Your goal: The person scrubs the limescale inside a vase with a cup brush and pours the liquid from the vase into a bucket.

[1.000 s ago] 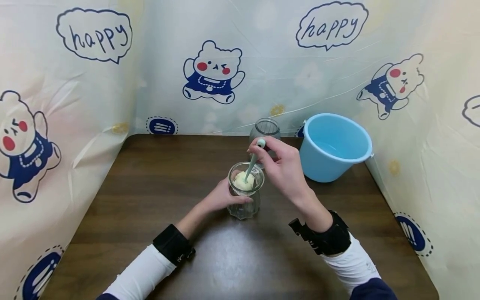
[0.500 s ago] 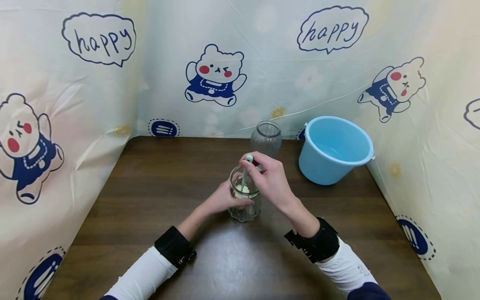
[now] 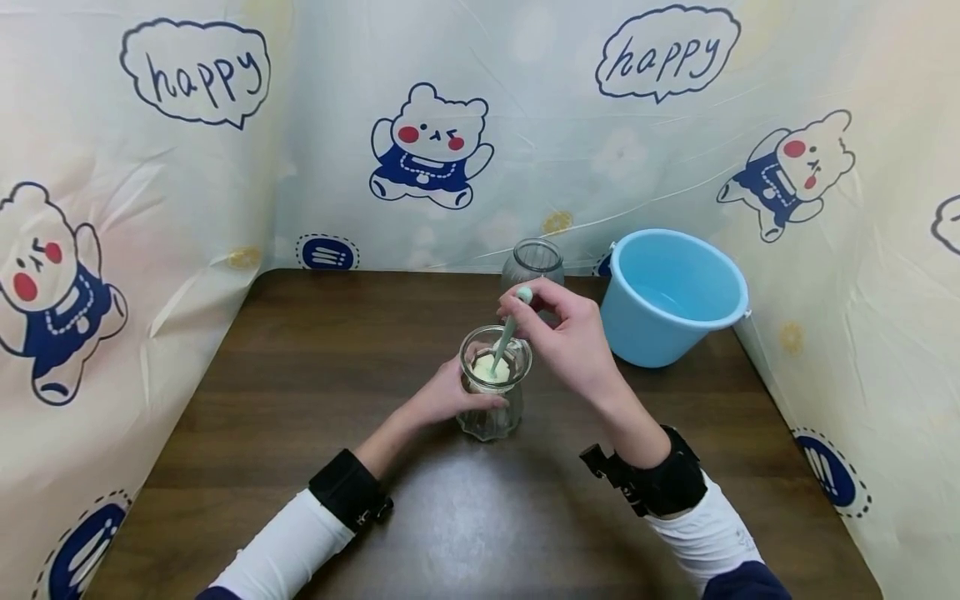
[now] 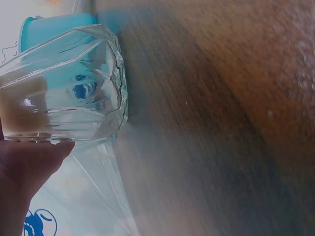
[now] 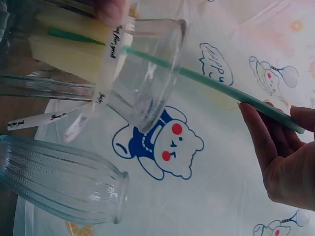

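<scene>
My left hand (image 3: 450, 396) grips a clear glass jar (image 3: 491, 421) around its side, thumb across the front. In the left wrist view the jar's faceted base points toward the table. Inside the jar sits the cream sponge head (image 3: 491, 369) of a bottle brush. Its pale green handle (image 3: 507, 333) slants up out of the mouth. My right hand (image 3: 570, 337) pinches that handle near its top end, above and right of the rim. A white ribbon with black lettering (image 5: 112, 49) circles the jar's neck, its loose ends hanging in the right wrist view.
Behind my right hand stands a second, ribbed glass jar (image 3: 532, 265), partly hidden in the head view. A light blue bucket (image 3: 671, 321) is at the back right of the dark wooden table (image 3: 315, 350). Printed curtains (image 3: 315, 150) close off the back and sides.
My right hand pushed the brush down into the jar, then drew it back up and to the right. The sponge rose with it. My left hand keeps holding the jar in place.
</scene>
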A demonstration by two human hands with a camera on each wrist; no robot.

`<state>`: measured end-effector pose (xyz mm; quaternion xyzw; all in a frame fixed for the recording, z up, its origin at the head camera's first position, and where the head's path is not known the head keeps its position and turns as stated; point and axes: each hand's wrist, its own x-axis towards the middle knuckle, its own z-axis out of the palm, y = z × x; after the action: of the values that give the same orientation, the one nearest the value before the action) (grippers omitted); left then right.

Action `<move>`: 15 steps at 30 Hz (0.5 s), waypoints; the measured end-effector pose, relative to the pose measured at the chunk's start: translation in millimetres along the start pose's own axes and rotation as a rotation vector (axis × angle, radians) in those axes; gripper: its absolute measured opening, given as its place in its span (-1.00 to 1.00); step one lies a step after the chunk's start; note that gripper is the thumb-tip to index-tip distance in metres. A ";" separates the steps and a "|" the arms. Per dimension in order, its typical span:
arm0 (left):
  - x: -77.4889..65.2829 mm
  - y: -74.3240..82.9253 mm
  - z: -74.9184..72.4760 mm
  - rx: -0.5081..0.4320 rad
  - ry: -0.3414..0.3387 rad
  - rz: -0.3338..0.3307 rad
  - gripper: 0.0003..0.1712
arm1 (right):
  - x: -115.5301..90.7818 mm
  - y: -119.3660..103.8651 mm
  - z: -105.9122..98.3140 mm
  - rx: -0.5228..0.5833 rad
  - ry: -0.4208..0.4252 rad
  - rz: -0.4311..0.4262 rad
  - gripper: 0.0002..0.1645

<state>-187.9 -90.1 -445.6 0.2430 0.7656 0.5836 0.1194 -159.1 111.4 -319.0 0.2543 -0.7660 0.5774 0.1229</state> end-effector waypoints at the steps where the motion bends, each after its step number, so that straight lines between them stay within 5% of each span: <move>1: 0.0 -0.4 -0.2 -0.002 0.003 -0.004 -0.12 | 0.6 -0.7 -0.2 0.004 0.007 -0.005 -0.87; 7: 0.8 -1.5 -1.5 0.008 -0.012 -0.002 -0.10 | -2.5 9.7 7.3 -0.023 0.026 -0.031 -0.87; 15: 9.2 -38.9 0.6 -0.007 -0.021 0.051 0.05 | -11.8 29.4 26.9 -0.074 -0.032 0.025 -0.86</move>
<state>-204.5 -92.7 -481.9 0.2683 0.7558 0.5865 0.1132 -162.0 94.8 -357.0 0.2492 -0.7917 0.5463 0.1129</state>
